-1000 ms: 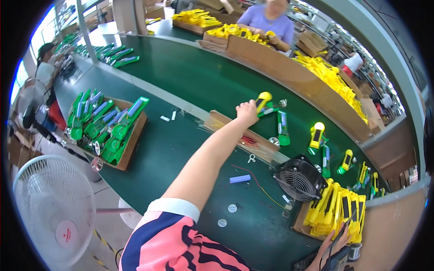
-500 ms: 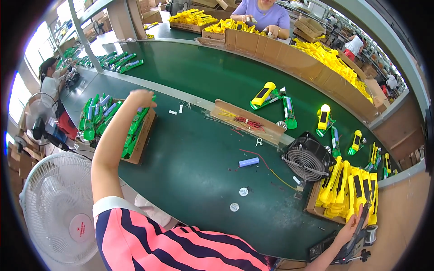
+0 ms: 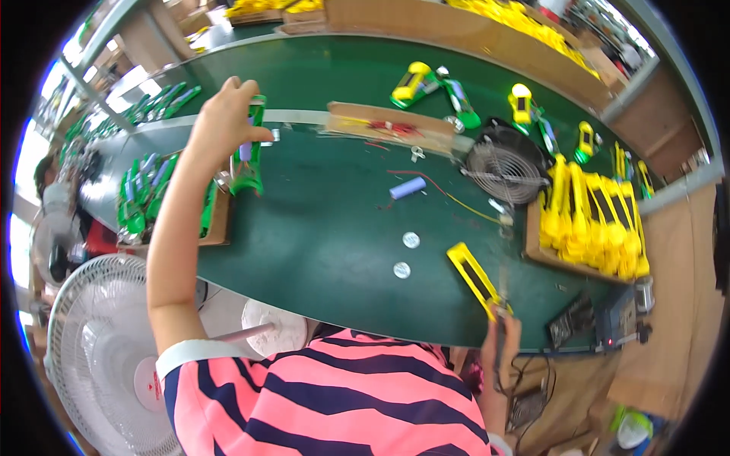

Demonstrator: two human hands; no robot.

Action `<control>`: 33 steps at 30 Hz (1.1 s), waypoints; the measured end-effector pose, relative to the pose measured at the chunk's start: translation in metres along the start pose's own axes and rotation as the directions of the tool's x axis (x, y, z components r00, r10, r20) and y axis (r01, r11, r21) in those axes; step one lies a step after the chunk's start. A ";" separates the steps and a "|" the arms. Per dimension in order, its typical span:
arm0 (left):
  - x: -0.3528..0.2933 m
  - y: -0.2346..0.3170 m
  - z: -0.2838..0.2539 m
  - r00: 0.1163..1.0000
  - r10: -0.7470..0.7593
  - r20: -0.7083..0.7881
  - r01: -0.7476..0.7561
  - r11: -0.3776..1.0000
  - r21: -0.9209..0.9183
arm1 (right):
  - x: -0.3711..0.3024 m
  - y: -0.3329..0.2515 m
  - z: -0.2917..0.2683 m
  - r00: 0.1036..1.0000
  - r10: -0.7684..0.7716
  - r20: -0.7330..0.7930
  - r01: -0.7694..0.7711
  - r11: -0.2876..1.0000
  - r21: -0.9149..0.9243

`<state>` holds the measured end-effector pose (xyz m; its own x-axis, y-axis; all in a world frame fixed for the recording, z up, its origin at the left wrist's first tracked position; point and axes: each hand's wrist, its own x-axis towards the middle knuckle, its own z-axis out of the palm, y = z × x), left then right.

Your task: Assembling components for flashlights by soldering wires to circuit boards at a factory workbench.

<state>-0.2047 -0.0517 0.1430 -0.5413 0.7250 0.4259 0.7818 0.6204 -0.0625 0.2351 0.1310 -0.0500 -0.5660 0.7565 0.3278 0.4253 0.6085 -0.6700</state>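
My left hand (image 3: 228, 114) is raised at the far left of the bench, closed around the edge of a green plastic casing (image 3: 249, 171) with a blue-violet cylindrical cell inside. This casing hangs just right of a cardboard box (image 3: 219, 220) of similar green casings. Low on the right, my right hand (image 3: 506, 328) grips the lower end of a yellow casing (image 3: 473, 275), tilted above the bench's near edge. A dark corded tool (image 3: 499, 342), resembling a soldering iron, lies along the same hand; its tip is blurred.
A box of yellow casings (image 3: 589, 220) and a black fan (image 3: 503, 169) stand at right. Loose on the bench are a cell (image 3: 407, 188), wires (image 3: 441, 186) and round stickers (image 3: 411, 240). A white fan (image 3: 106, 342) stands left. Part-joined casings lie on the green belt (image 3: 296, 68).
My right hand has left the yellow-casing box and moved left with one yellow casing. My left hand has lifted a green casing out of its box. The view has tilted down.
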 end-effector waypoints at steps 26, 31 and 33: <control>-0.135 0.265 0.107 0.799 0.576 -0.173 -0.405 0.304 -0.862 | 0.009 0.001 0.026 0.996 -0.082 -0.037 0.085 0.992 0.089; -0.131 0.242 0.086 0.947 0.163 0.277 0.286 -0.036 -0.957 | 0.008 -0.004 0.025 0.997 0.050 0.058 -0.058 0.988 0.140; -0.127 0.224 0.084 0.938 0.088 0.336 0.325 0.125 -0.938 | 0.012 -0.008 0.022 0.976 -0.091 0.197 0.036 0.963 0.269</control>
<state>0.0132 0.0205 -0.0005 -0.5431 0.8348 0.0904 0.2121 0.0322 0.9767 0.2092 0.1302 -0.0554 -0.7308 0.6353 0.2497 0.1994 0.5484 -0.8121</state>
